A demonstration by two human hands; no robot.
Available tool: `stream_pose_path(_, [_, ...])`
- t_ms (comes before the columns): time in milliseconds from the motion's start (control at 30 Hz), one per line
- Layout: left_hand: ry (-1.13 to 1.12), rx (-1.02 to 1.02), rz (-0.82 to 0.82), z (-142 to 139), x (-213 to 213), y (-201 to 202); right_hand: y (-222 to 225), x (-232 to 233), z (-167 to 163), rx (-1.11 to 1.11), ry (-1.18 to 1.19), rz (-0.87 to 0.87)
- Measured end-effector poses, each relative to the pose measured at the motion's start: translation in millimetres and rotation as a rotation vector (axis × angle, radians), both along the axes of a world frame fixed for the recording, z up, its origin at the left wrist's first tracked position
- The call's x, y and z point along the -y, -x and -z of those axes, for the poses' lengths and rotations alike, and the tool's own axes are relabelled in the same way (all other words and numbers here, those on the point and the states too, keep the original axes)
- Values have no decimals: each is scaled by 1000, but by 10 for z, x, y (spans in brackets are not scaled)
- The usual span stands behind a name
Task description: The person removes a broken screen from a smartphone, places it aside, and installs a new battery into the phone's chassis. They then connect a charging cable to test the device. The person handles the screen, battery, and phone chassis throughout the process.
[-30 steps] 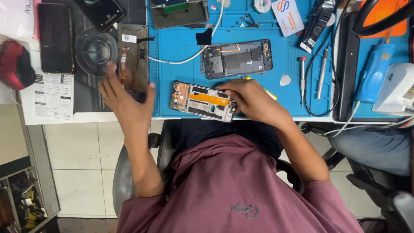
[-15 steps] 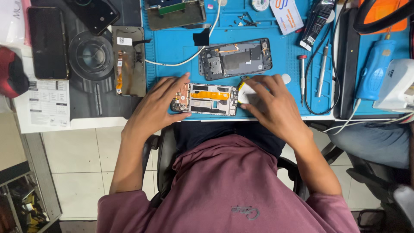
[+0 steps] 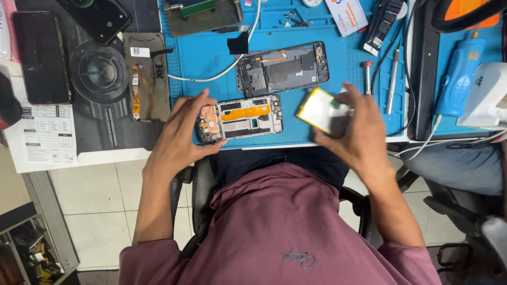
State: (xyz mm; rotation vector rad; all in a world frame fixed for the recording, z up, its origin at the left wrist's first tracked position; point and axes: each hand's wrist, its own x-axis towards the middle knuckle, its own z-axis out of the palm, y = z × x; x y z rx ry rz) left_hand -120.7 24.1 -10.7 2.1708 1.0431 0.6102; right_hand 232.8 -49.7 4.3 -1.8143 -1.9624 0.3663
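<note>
An opened phone frame (image 3: 240,119) with an orange flex cable lies on the blue work mat (image 3: 211,55) at the near edge. My left hand (image 3: 185,132) grips the frame's left end, thumb and fingers around its corner. My right hand (image 3: 356,134) holds a flat yellowish battery (image 3: 321,111) lifted and tilted just right of the frame. A second opened phone body (image 3: 282,68) lies flat on the mat behind the frame.
A screen panel (image 3: 147,76) and dark phones (image 3: 41,58) lie left on the black mat. Screwdrivers (image 3: 392,79), cables, a blue tool (image 3: 458,79) and a white device (image 3: 488,97) sit at the right. Another person's leg (image 3: 454,169) is at the right.
My left hand came in from the black mat to the frame's left end. My right hand lifted the battery off the frame and carried it to the right.
</note>
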Motion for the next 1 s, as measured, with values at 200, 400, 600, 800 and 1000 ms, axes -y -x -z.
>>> stream_pose_path(200, [-36, 23, 65, 80, -19, -294, -371, 45, -51, -37, -171, -33])
stream_pose_path(400, [-76, 55, 152, 188, -35, -607, -504, -45, 11, -144, -111, -99])
stream_pose_path(600, [-51, 31, 148, 133, -28, -645, -545, -119, 42, -92, -74, -131])
stream_pose_path(800, [-199, 108, 159, 55, -78, -481, -562, -139, 95, -169, -48, -97])
stream_pose_path(1000, [-605, 234, -37, -1120, -98, -146, -639, -109, 152, -218, -49, -77])
